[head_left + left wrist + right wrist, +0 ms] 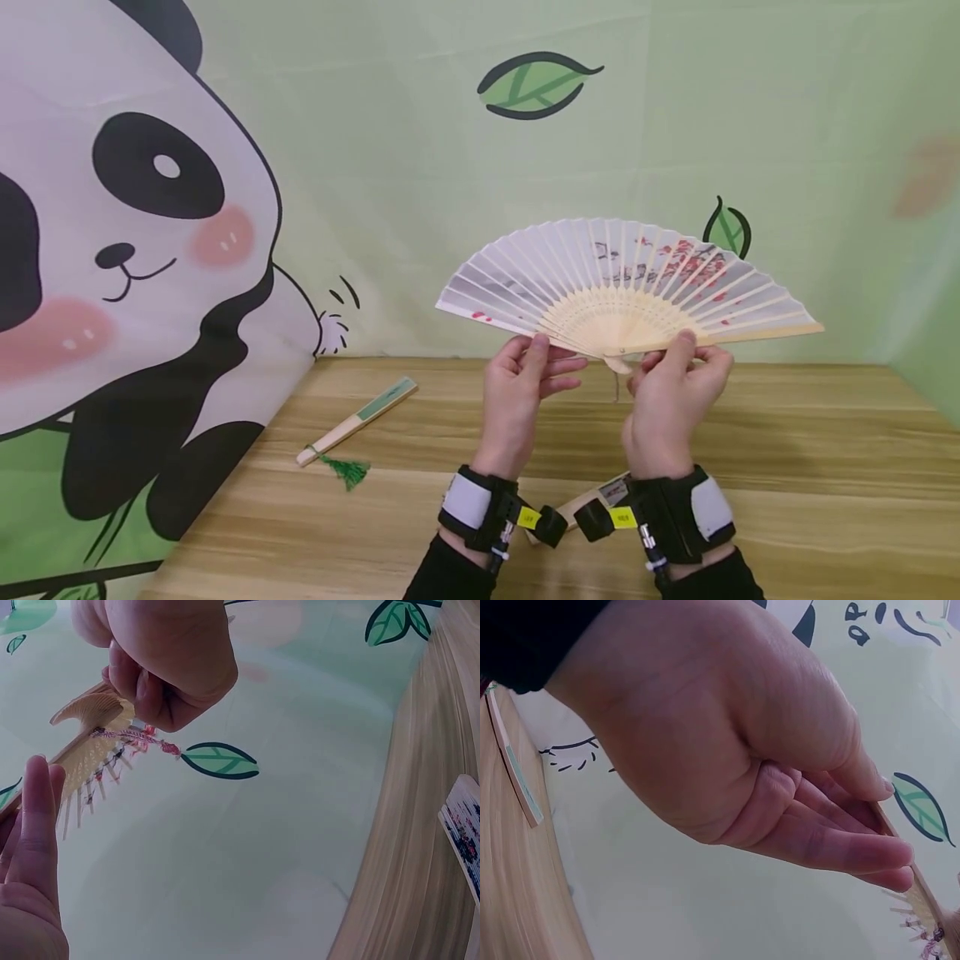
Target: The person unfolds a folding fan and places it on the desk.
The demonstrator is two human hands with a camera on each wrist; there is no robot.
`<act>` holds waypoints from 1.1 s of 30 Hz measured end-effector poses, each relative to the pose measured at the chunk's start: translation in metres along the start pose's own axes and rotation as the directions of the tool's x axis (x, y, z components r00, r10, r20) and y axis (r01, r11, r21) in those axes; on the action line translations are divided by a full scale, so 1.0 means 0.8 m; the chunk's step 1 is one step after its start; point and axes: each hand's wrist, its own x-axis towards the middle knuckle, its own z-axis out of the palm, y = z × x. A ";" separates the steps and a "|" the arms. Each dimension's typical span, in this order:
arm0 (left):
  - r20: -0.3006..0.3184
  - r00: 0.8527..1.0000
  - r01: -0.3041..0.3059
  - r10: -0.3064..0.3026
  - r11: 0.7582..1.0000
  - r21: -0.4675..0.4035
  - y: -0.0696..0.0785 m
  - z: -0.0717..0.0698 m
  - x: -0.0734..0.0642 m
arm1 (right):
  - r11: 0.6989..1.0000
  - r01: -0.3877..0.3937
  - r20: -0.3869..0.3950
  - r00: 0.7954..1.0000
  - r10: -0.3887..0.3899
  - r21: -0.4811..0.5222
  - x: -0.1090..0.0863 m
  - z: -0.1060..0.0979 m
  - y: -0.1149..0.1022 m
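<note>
A white folding fan (622, 283) with red blossoms and pale wooden ribs is spread wide above the table. My left hand (517, 375) pinches its left outer edge between thumb and fingers, the other fingers held fairly straight. At the right wooden edge, near the pivot, my right hand (678, 392) grips with the thumb in front and fingers curled behind. A pinkish knotted cord (154, 741) hangs from the pivot in the left wrist view. The right wrist view shows a thumb and fingers on either side of the fan's edge stick (924, 889).
On the wooden table (360, 533) lies a folded fan (356, 421) with a green panel and green tassel (350, 472). Another folded fan (615, 492) is partly hidden behind the wrist cameras. A green cloth backdrop (390, 167) with a panda stands behind.
</note>
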 end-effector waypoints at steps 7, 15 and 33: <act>0.013 1.000 0.006 -0.006 1.000 -0.010 -0.001 0.001 -0.001 | 1.000 -0.010 -0.021 1.000 0.011 0.020 0.001 -0.001 -0.001; 0.025 1.000 0.000 0.001 1.000 -0.006 0.001 0.003 -0.002 | 0.999 -0.035 -0.022 0.999 0.035 0.028 0.003 -0.002 -0.004; 0.008 1.000 0.001 -0.001 1.000 -0.016 -0.002 0.006 -0.002 | 0.998 -0.031 -0.066 0.997 0.035 0.061 0.009 -0.004 -0.007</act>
